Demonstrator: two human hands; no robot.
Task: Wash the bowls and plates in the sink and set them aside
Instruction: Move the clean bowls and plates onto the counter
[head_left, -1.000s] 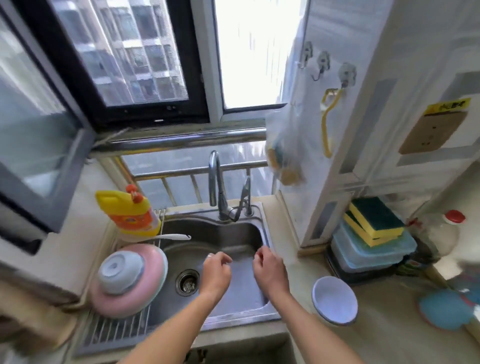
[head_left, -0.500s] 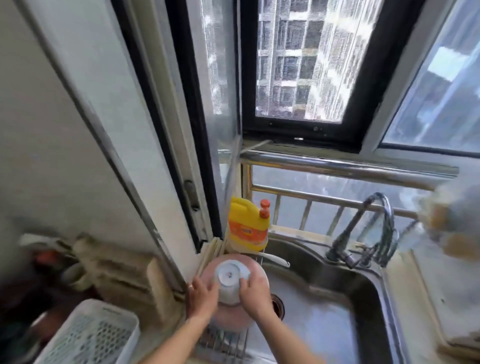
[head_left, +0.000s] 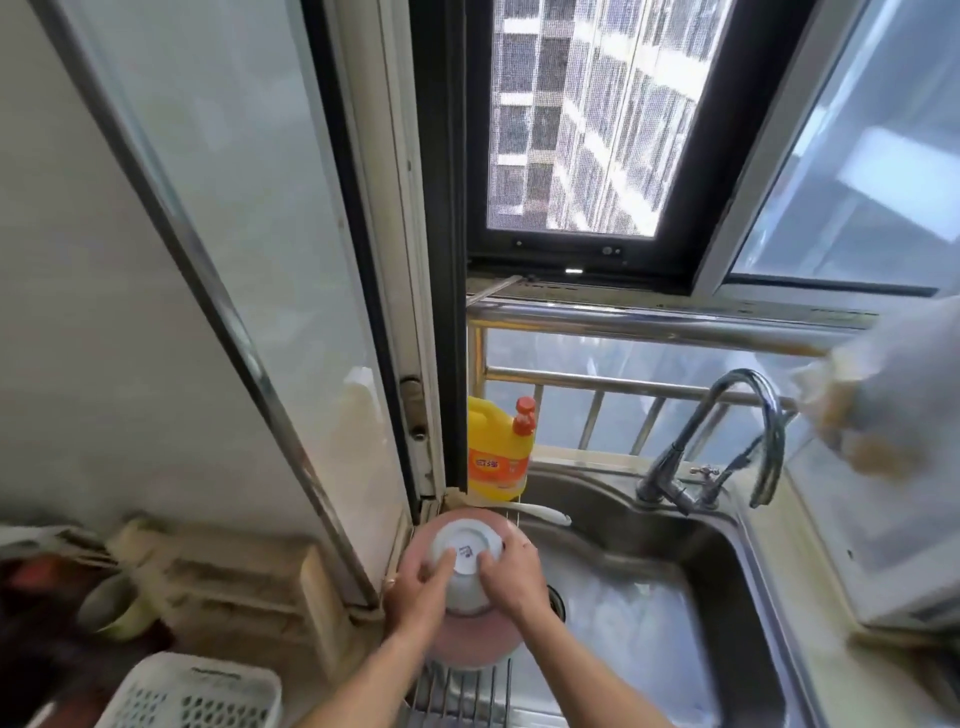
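I see both hands on the upturned white bowl (head_left: 466, 564), which sits base-up on the pink plate (head_left: 470, 642) at the left edge of the sink (head_left: 670, 582). My left hand (head_left: 418, 587) curls round the bowl's left side, with one finger lying across the base ring; my right hand (head_left: 514, 574) cups the right side, fingers bent against the wall of the bowl. The plate rests on a wire rack (head_left: 462, 693) over the sink's near-left corner. Just beyond it stands a yellow detergent bottle (head_left: 498, 452) with a red cap, and a white handle (head_left: 540, 513) lies beside the plate's far edge. The faucet (head_left: 727, 441) rises at the far right of the basin. A white perforated basket (head_left: 192, 699) sits near left on the counter.
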